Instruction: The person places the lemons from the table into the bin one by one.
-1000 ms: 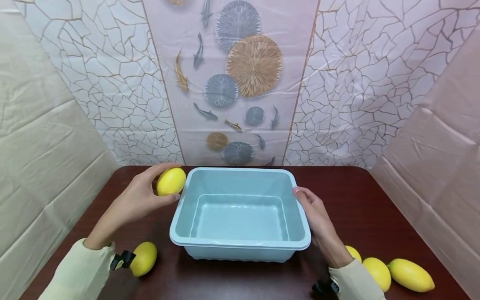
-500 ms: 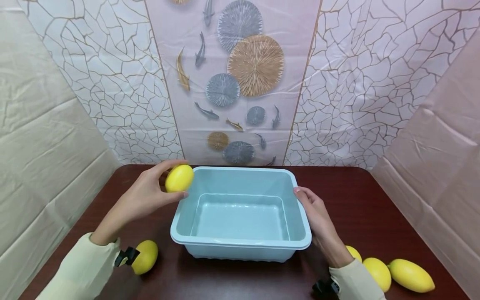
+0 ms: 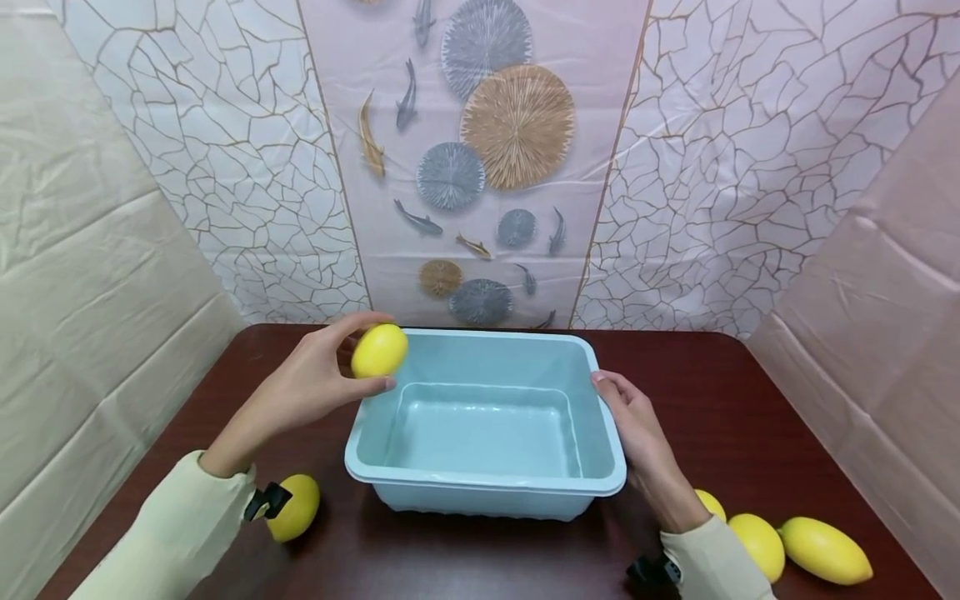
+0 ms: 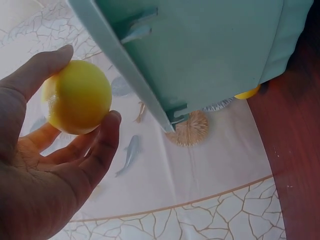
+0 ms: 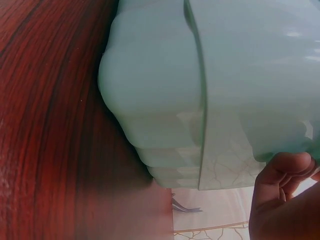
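My left hand (image 3: pixel 318 375) holds a yellow lemon (image 3: pixel 380 351) between thumb and fingers, over the left rim of a light blue plastic basin (image 3: pixel 487 484). In the left wrist view the thumb and fingertips press on opposite sides of the lemon (image 4: pixel 82 97), and the palm does not touch it. The basin stands on the table, and no object shows inside it. On the far side, my right hand (image 3: pixel 637 433) grips the basin's right rim, thumb over the edge. From the right wrist, the thumb (image 5: pixel 287 162) shows at the rim; the other fingers are partly hidden.
Another lemon (image 3: pixel 296 508) lies on the dark red table (image 3: pixel 465 558) by the left wrist. At the right front lie a round lemon (image 3: pixel 757 546), a longer one (image 3: pixel 825 550) and one partly behind the right forearm. Patterned cloth (image 3: pixel 247 167) hangs behind the table.
My left hand has carried the lemon rightward and slightly up, from beside the basin to over its left rim. The right hand keeps its hold on the rim. The view has shifted slightly.
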### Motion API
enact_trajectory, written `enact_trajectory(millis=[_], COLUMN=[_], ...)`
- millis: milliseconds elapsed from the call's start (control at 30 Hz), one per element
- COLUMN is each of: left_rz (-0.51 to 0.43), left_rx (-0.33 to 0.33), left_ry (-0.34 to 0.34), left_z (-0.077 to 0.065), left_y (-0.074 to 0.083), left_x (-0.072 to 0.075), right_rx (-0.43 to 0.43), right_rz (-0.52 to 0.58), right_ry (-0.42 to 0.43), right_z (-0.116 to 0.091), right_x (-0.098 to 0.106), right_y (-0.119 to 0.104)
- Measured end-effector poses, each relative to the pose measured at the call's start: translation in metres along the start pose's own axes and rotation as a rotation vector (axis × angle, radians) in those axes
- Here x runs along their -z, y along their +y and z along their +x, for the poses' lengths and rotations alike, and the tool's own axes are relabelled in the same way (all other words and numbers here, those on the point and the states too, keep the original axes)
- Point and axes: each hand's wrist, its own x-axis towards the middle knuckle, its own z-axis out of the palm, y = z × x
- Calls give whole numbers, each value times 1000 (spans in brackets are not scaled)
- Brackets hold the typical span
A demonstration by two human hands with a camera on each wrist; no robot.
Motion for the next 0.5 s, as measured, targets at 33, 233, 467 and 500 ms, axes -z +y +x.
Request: enact_trajectory(millis=[33,233,467,500], left_rz=[0,-48,-69,-63], left_rx=[1,11,-17,-23], left_ry=[-1,-3,-33,-36], left_z=[1,0,1,2], left_y=[1,0,2,1], left_x=[-1,-6,-13,-14], right_rx=[-1,2,0,1], right_rz=[-1,0,-5,-2], right_ry=[-1,0,13,13], right_z=[0,0,0,0], right_x=[0,-1,-1,0], right_y=[-1,1,1,1])
